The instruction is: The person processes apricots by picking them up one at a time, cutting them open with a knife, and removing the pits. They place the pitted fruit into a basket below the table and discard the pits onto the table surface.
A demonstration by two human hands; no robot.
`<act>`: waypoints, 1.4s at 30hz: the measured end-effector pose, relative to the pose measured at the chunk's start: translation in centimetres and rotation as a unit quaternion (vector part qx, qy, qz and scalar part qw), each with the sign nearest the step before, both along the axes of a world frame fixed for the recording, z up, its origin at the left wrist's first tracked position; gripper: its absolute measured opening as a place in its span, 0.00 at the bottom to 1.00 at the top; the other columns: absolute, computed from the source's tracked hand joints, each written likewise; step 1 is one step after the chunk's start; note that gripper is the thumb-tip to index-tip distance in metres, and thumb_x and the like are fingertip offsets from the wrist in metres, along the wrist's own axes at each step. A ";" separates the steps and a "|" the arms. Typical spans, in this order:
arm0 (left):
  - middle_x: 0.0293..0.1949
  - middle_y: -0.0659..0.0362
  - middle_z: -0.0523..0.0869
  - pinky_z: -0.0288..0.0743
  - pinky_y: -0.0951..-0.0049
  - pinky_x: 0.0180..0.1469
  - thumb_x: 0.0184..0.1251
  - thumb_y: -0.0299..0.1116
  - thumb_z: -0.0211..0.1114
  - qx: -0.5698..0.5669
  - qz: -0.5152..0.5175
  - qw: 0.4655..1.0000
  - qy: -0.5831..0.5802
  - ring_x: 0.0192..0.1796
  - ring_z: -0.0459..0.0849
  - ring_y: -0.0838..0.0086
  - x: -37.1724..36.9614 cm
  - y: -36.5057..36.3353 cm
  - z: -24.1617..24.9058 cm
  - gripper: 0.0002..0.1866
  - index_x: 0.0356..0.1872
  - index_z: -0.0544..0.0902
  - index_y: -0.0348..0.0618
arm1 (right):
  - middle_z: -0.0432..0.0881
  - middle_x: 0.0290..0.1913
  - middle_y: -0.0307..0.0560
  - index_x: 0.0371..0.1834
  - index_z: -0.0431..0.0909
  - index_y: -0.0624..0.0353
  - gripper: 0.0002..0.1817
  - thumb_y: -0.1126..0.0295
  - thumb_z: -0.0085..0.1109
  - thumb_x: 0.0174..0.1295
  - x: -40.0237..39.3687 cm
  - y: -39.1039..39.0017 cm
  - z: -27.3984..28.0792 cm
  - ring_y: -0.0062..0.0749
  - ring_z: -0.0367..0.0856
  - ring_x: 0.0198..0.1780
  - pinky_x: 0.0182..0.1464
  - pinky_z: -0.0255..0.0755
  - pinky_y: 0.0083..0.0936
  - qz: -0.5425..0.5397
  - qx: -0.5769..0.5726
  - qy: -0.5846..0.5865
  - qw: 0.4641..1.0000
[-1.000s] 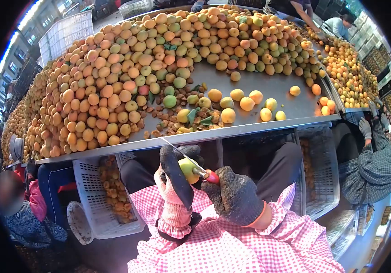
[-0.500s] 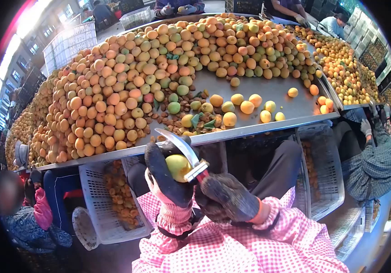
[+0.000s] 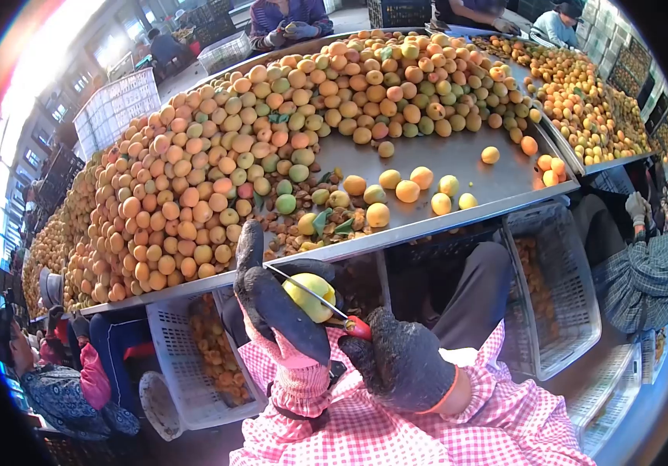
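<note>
Head view: gloved left hand [image 3: 276,307] cups a yellow-green apricot [image 3: 310,296] below the table edge [image 3: 427,225]; gloved right hand [image 3: 405,361] grips a red-handled knife [image 3: 318,299], its blade running up-left across the fruit.

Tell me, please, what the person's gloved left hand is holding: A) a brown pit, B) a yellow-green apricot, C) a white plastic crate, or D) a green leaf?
B: the left hand cups a yellow-green round apricot, with the thin metal blade of the red-handled knife in the right hand lying across it.
</note>
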State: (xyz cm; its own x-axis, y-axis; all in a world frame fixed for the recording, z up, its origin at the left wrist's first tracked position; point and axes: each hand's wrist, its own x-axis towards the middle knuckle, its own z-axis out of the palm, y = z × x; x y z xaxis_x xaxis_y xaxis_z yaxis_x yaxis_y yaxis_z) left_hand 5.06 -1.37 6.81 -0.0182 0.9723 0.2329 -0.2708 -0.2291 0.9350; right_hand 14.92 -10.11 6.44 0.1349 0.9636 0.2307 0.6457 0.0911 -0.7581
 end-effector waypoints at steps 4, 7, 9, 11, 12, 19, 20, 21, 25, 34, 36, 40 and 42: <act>0.31 0.52 0.82 0.75 0.76 0.29 0.73 0.45 0.47 0.157 0.065 0.976 0.134 0.28 0.81 0.73 0.6 2.0 -2.8 0.28 0.65 0.62 0.36 | 0.73 0.19 0.57 0.35 0.71 0.65 0.14 0.64 0.60 0.61 3.1 1.3 0.1 0.53 0.77 0.23 0.21 0.66 0.38 0.082 -0.005 0.000 0.997; 0.37 0.49 0.81 0.79 0.69 0.35 0.72 0.46 0.49 -0.020 -0.080 0.996 -0.037 0.30 0.81 0.70 1.3 0.7 0.6 0.29 0.65 0.61 0.35 | 0.76 0.28 0.58 0.42 0.75 0.65 0.12 0.69 0.60 0.59 4.1 2.0 -3.6 0.50 0.78 0.25 0.21 0.67 0.36 0.108 0.129 -0.013 0.986; 0.38 0.47 0.80 0.80 0.66 0.37 0.71 0.44 0.50 -0.123 -0.133 0.970 -0.163 0.31 0.81 0.66 1.4 0.5 0.8 0.29 0.63 0.63 0.30 | 0.77 0.34 0.58 0.44 0.79 0.64 0.13 0.76 0.62 0.54 4.0 2.9 -3.0 0.48 0.77 0.28 0.23 0.68 0.35 0.148 0.287 0.076 0.943; 0.47 0.43 0.78 0.81 0.63 0.43 0.68 0.42 0.56 -0.087 -0.190 0.951 -0.229 0.40 0.82 0.61 1.4 0.2 0.0 0.28 0.62 0.64 0.32 | 0.77 0.30 0.56 0.43 0.78 0.66 0.10 0.76 0.60 0.57 3.1 2.5 -2.5 0.50 0.77 0.26 0.23 0.68 0.36 0.106 0.088 0.267 0.954; 0.52 0.44 0.77 0.81 0.61 0.48 0.65 0.41 0.61 -0.080 -0.192 0.956 -0.208 0.47 0.82 0.60 1.1 0.3 -0.5 0.29 0.61 0.65 0.35 | 0.77 0.29 0.57 0.43 0.78 0.66 0.10 0.77 0.59 0.58 2.8 2.8 -2.9 0.50 0.77 0.25 0.23 0.68 0.37 0.112 0.144 0.243 0.953; 0.41 0.44 0.84 0.80 0.67 0.47 0.51 0.34 0.70 -0.074 -0.304 0.946 -0.080 0.41 0.85 0.63 -1.9 3.8 1.2 0.28 0.51 0.76 0.24 | 0.76 0.27 0.56 0.47 0.77 0.62 0.12 0.73 0.56 0.61 5.2 2.8 -1.4 0.49 0.76 0.23 0.23 0.68 0.37 0.164 0.088 0.112 0.976; 0.39 0.46 0.85 0.79 0.70 0.48 0.47 0.32 0.71 -0.072 -0.313 0.947 -0.023 0.42 0.85 0.65 -2.3 4.8 1.4 0.27 0.48 0.78 0.23 | 0.76 0.27 0.55 0.48 0.78 0.61 0.12 0.72 0.56 0.61 5.8 3.1 -1.2 0.48 0.76 0.22 0.23 0.68 0.37 0.186 0.061 0.099 0.976; 0.38 0.48 0.85 0.77 0.73 0.48 0.45 0.30 0.71 -0.093 -0.328 0.940 -0.009 0.40 0.84 0.69 -2.3 5.2 2.2 0.25 0.45 0.80 0.24 | 0.76 0.27 0.56 0.47 0.77 0.62 0.12 0.71 0.55 0.63 6.3 3.4 -0.5 0.47 0.77 0.24 0.22 0.66 0.34 0.205 0.029 0.129 0.970; 0.38 0.53 0.85 0.77 0.74 0.46 0.55 0.29 0.65 -0.017 -0.243 0.957 0.157 0.40 0.84 0.72 -0.9 5.5 1.0 0.21 0.49 0.78 0.27 | 0.78 0.27 0.58 0.47 0.76 0.63 0.12 0.68 0.54 0.65 7.2 4.9 -2.4 0.38 0.79 0.26 0.26 0.65 0.32 0.180 -0.072 0.303 0.933; 0.42 0.45 0.82 0.80 0.62 0.46 0.51 0.48 0.71 -0.039 -0.310 0.945 -0.101 0.40 0.84 0.62 -2.1 5.5 -0.7 0.36 0.52 0.74 0.24 | 0.81 0.39 0.56 0.45 0.76 0.66 0.11 0.75 0.55 0.60 6.6 4.9 -0.8 0.49 0.80 0.38 0.38 0.74 0.35 0.235 -0.007 0.199 0.951; 0.43 0.44 0.83 0.79 0.62 0.49 0.45 0.38 0.73 -0.083 -0.322 0.943 -0.030 0.43 0.84 0.59 -2.8 6.1 1.4 0.34 0.51 0.75 0.24 | 0.82 0.39 0.59 0.50 0.74 0.64 0.13 0.71 0.53 0.64 7.6 6.2 1.0 0.48 0.82 0.40 0.42 0.74 0.32 0.257 -0.132 0.096 0.953; 0.40 0.64 0.84 0.73 0.80 0.45 0.55 0.35 0.69 -0.209 -0.261 0.936 0.110 0.41 0.79 0.83 -4.2 7.5 0.2 0.20 0.48 0.82 0.36 | 0.82 0.43 0.54 0.45 0.76 0.64 0.14 0.79 0.48 0.55 7.3 7.8 2.4 0.52 0.78 0.44 0.48 0.73 0.34 0.263 -0.055 0.176 0.947; 0.36 0.68 0.80 0.61 0.87 0.28 0.61 0.38 0.66 -0.103 -0.248 0.958 -0.101 0.29 0.70 0.91 -2.7 8.6 -3.4 0.26 0.59 0.74 0.38 | 0.80 0.39 0.58 0.42 0.77 0.65 0.10 0.73 0.54 0.59 6.2 8.4 2.0 0.54 0.78 0.42 0.46 0.71 0.40 0.140 -0.018 -0.017 0.990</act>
State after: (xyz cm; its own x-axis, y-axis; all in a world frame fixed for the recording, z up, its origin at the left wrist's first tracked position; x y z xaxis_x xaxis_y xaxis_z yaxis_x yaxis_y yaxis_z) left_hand 2.36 7.21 3.36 0.4340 0.8977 0.0758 -0.4784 0.1582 0.8638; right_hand 21.13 -1.69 8.47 -0.1466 0.9699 0.1945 0.6239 0.2432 -0.7427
